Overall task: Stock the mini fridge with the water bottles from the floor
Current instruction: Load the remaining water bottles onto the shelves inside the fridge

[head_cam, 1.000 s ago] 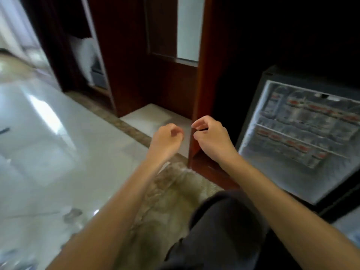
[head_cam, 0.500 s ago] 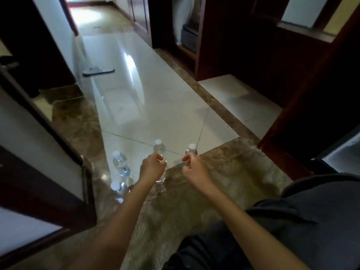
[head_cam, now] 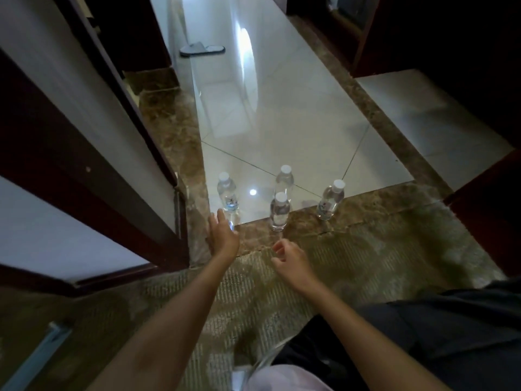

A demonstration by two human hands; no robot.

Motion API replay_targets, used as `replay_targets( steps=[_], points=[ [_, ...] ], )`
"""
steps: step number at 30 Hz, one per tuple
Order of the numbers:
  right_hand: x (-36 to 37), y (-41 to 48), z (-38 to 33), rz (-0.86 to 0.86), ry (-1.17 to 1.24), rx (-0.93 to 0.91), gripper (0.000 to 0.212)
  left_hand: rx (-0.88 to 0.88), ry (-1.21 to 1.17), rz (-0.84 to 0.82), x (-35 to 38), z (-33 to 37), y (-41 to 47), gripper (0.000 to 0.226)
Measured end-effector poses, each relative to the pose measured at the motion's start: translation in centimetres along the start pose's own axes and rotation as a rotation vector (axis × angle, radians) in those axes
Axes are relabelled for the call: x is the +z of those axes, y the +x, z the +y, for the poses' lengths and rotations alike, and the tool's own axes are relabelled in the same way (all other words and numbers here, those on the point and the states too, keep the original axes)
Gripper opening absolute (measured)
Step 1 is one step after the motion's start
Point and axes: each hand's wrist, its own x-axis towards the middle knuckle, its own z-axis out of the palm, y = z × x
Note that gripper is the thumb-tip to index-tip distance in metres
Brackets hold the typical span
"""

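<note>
Head view: four bottles [head_cam: 227,193] are standing beside the door [head_cam: 84,136], awaiting pickup; left hand [head_cam: 222,238] is reaching flat-fingered, right hand [head_cam: 291,259] hanging loosely curled, both empty.

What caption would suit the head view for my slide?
Left hand open and right hand loosely curled reach toward upright water bottles on the floor.
</note>
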Motion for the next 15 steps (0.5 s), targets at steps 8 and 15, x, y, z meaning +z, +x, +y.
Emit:
replay_targets(
  steps=[8, 15],
  points=[
    [-0.5, -0.1, 3.3, 0.015, -0.068, 0.135, 0.027, 0.018, 0.084, -0.072, 0.7, -1.5, 2.1, 0.027],
    [-0.4, -0.3, 3.6, -0.011, -0.089, 0.141, 0.028, 0.11, 0.051, -0.083, 1.8, -0.9, -0.4, 0.014]
  ],
)
